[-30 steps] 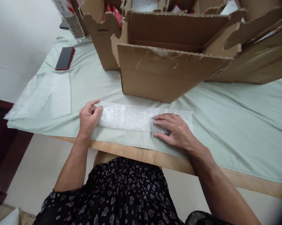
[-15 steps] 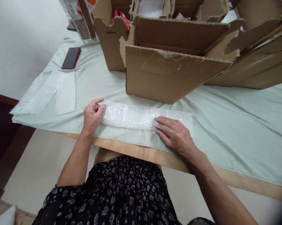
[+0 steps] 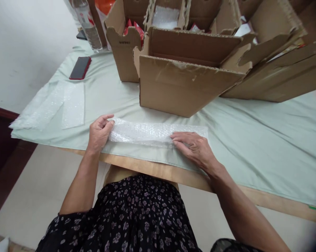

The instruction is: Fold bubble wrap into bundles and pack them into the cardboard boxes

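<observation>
At the left, crinkled, translucent bubble wrap sheets [image 3: 42, 105] overlap on the worktop [image 3: 252, 147], whose pale green cloth is softly creased. Behind them lies a flat, dark, red-edged phone [image 3: 80, 68], with a clear ribbed bottle [image 3: 88, 28] beyond. The left hand [image 3: 98, 131] has its thumb and curled fingers clamped on the left end of the long bubble wrap strip [image 3: 142, 132], which lies near the worktop's front edge. The strip, flatter half a second ago, now puckers along its near side. The right hand [image 3: 194, 147], well apart from the left, has drawn its fingertips in to that near edge; whether they pinch it cannot be told. Behind stand rough-edged corrugated cardboard boxes [image 3: 173, 87].
</observation>
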{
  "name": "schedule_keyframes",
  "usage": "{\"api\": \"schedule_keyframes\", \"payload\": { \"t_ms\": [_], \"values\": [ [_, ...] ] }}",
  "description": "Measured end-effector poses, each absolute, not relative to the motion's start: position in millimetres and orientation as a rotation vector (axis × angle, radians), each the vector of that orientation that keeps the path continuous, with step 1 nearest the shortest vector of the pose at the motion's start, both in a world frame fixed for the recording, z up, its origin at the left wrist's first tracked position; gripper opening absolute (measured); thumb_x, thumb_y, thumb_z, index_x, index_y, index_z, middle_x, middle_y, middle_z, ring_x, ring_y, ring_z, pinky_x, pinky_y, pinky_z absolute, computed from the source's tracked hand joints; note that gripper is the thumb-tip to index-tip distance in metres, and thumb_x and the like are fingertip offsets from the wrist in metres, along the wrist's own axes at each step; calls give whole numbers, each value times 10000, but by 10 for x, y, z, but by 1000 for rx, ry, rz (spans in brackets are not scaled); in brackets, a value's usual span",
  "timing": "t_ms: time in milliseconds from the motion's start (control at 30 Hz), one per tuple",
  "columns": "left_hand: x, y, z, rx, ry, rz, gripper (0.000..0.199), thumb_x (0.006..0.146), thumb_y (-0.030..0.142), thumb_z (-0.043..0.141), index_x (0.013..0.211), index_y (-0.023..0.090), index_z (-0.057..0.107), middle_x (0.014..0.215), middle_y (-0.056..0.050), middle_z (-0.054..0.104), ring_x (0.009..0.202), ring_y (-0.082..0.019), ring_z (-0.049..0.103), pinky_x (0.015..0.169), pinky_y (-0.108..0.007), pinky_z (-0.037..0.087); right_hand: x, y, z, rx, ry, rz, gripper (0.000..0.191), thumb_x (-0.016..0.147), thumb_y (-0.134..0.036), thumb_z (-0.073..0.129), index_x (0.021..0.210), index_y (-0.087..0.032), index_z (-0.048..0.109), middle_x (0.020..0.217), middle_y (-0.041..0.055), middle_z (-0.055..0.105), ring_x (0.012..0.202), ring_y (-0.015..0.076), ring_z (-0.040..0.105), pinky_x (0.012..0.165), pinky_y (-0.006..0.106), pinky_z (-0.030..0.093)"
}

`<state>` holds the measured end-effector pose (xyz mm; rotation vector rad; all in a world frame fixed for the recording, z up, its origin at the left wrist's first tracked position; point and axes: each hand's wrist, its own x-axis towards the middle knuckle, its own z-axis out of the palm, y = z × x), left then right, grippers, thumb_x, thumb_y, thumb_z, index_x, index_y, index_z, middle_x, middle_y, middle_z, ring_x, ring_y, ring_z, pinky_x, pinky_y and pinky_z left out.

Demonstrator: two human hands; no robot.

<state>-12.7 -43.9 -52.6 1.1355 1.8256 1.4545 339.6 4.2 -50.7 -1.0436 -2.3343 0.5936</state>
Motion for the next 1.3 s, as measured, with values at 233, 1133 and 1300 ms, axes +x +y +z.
{"api": "schedule_keyframes", "payload": {
  "t_ms": [233, 1133, 1300],
  "values": [
    [-223, -739, -508, 1092, 1934, 1390, 310, 823, 366, 737, 1062, 173, 774, 609, 68, 446, 547, -96, 379, 526, -233, 316, 3322, -31, -465, -1060, -2326, 679, 232, 1021, -269, 548, 930, -239, 759, 1061, 26, 832, 1066, 269, 783, 1009, 487, 559],
    [-132, -980, -141, 1895, 1871, 963, 237, 819, 201, 567, 955, 238, 757, 1012, -15, 832, 1079, -255, 776, 1212, -560, 472, 3607, 43, -311, -912, -2684, -99, 199, 985, -177, 548, 1089, -182, 717, 1179, 116, 785, 952, 283, 733, 925, 479, 506],
    [-215, -984, -62, 1803, 1893, 1017, 215, 812, 251, 605, 943, 229, 774, 1007, -34, 827, 1029, -251, 767, 1123, -486, 544, 3865, 63, -313, -1067, -2419, 82, 180, 983, -231, 570, 1005, -241, 749, 1039, 60, 819, 925, 273, 761, 917, 487, 540]
  ]
}}
